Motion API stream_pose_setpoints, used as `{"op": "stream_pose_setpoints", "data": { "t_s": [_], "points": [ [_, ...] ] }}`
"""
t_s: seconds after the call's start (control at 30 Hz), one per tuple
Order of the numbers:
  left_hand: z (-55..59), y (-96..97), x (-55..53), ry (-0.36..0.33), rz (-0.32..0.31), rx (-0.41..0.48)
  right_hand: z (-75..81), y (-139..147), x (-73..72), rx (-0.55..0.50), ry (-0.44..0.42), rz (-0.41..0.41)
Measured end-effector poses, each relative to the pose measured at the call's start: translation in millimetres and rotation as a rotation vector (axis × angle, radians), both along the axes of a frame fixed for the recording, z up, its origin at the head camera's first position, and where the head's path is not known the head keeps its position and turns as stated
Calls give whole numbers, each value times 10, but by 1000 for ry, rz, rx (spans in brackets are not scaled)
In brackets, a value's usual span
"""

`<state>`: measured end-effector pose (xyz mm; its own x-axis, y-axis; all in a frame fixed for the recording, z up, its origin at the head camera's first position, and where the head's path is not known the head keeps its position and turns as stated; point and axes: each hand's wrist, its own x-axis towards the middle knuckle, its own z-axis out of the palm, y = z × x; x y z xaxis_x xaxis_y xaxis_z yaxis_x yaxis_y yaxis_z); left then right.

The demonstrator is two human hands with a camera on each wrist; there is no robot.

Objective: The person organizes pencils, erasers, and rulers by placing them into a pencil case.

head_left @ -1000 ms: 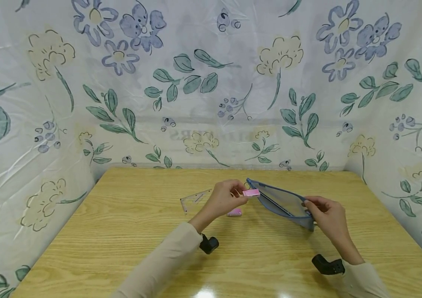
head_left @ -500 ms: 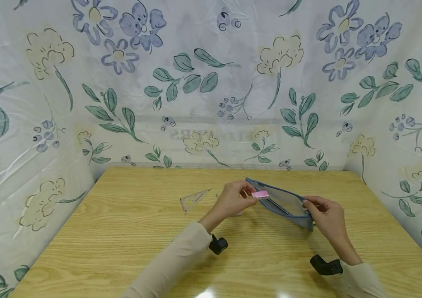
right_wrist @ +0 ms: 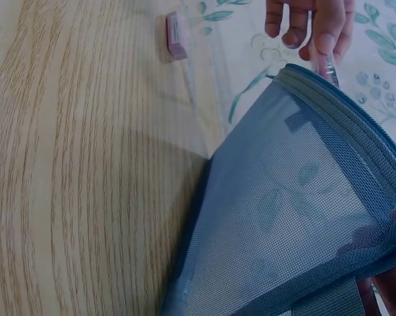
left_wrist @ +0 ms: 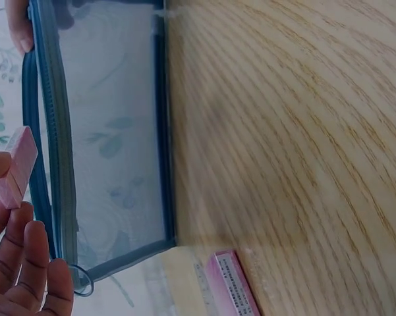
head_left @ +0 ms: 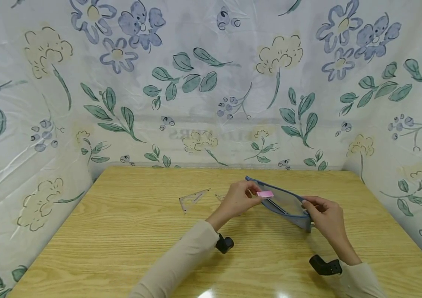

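Note:
My left hand pinches a small pink eraser between thumb and fingertips, right at the mouth of a blue mesh zipper pouch. The pouch's zipper is undone and its mouth gapes. My right hand grips the pouch's right end, thumb on the near side. A dark, slim pen-like stick shows inside. In the left wrist view, a second pink eraser with a printed label lies on the table below the pouch; my left hand and arm hide it in the head view.
A clear triangular set square lies on the wooden table, left of my left hand. Another clear piece with fine markings is partly covered by that hand. Flower-patterned sheeting hangs behind the table and along both sides.
My left hand has moved right with the pink eraser, from the pouch's left corner to over its opening. The right hand and pouch have stayed nearly still.

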<state>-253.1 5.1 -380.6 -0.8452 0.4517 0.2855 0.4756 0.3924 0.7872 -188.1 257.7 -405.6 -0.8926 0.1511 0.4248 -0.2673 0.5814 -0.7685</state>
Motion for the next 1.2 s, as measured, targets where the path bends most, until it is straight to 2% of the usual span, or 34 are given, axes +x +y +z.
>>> {"op": "stream_pose_setpoints", "data": {
  "t_s": [0.1, 0.4, 0.83, 0.97, 1.2],
  "points": [
    [-17, 26, -11, 2, -4, -10, -2, 0, -2, 0, 8, 2],
    [-54, 114, -43, 70, -5, -48, 8, -7, -8, -6, 11, 8],
    [-60, 232, -37, 101, -2, -141, 4, -2, -1, -17, -9, 29],
    [-38, 249, -33, 105, 1, -152, 1, -5, 2, -12, -12, 23],
    [6, 262, -26, 167, -21, -178, 10, -4, 1, -10, 2, 27]
  ]
}}
